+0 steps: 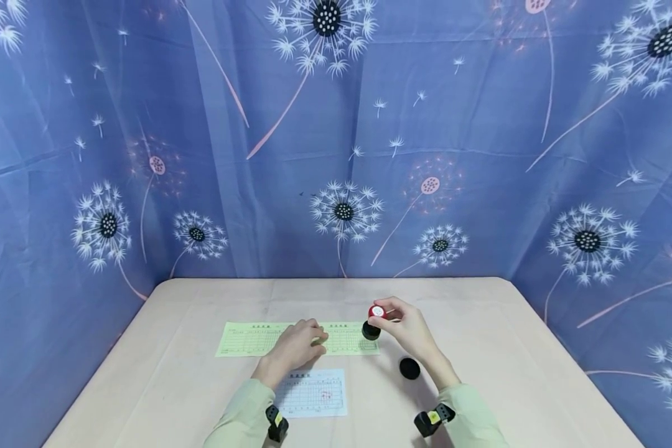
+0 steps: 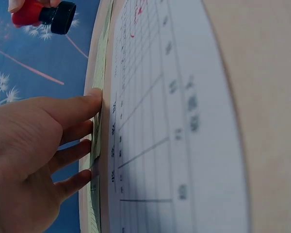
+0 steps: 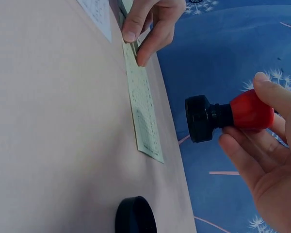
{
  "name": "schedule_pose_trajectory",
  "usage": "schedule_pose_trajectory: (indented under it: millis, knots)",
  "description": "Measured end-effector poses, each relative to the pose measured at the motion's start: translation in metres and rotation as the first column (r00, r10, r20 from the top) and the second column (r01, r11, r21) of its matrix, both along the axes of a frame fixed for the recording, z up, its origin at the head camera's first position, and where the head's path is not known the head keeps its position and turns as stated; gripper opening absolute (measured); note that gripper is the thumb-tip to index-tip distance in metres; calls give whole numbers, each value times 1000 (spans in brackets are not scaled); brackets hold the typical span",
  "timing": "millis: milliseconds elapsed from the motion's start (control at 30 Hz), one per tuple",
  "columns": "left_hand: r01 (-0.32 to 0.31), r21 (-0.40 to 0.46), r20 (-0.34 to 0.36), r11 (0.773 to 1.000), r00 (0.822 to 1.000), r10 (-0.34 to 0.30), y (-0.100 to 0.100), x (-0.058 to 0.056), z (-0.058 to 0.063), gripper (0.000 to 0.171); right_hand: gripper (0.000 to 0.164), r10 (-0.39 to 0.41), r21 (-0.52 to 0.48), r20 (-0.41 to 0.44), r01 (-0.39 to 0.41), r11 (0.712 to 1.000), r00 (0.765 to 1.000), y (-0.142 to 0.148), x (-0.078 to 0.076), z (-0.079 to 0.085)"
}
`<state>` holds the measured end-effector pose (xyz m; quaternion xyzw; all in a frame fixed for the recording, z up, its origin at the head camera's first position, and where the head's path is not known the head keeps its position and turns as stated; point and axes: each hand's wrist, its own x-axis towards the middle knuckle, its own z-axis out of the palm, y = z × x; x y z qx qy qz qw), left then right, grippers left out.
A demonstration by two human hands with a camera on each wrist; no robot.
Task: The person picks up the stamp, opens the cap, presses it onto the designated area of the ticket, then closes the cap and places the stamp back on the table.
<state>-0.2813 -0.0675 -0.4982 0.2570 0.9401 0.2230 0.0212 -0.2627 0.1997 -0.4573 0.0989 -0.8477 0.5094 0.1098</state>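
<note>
My right hand point(image 1: 411, 330) holds a stamp point(image 3: 252, 110) by its red handle, thumb on one side and fingers on the other. The stamp's black base point(image 1: 371, 331) hangs above the right end of the green printed paper point(image 1: 246, 341), apart from it in the right wrist view. The left hand point(image 1: 294, 348) rests its fingertips on the middle of that paper, fingers loosely bent, covering part of it. Nearer me lies a white printed form point(image 1: 308, 401) with a red stamp mark point(image 1: 326, 395). A round black cap point(image 1: 409, 368) sits on the table below the right hand.
The pale table point(image 1: 173, 373) meets a blue dandelion-patterned curtain point(image 1: 291, 205) at its back and sides. The green paper bears two printed headings side by side. Each wrist wears a small black camera point(image 1: 434, 420).
</note>
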Motion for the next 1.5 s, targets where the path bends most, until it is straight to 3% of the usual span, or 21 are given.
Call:
schedule_pose_trajectory:
  millis: [367, 633, 833, 1033, 1500]
  knots:
    - [1, 18, 41, 1000, 999, -1, 1, 0, -3, 32, 36, -10, 14, -7, 10, 1000, 1000, -1, -2, -6]
    - [-25, 22, 37, 999, 999, 24, -5, 0, -5, 32, 38, 6, 17, 6, -6, 1000, 1000, -6, -4, -7]
    - [-5, 34, 21, 999, 1000, 4, 4, -5, -5, 33, 37, -27, 14, 20, 27, 1000, 999, 3, -4, -9]
    - [-25, 47, 41, 999, 999, 23, 6, -4, -8, 32, 36, -3, 26, 11, 3, 1000, 1000, 4, -4, -13]
    - [-35, 59, 19, 998, 999, 34, 1, -2, -3, 30, 33, -29, 73, 36, 26, 997, 999, -11, -9, -18]
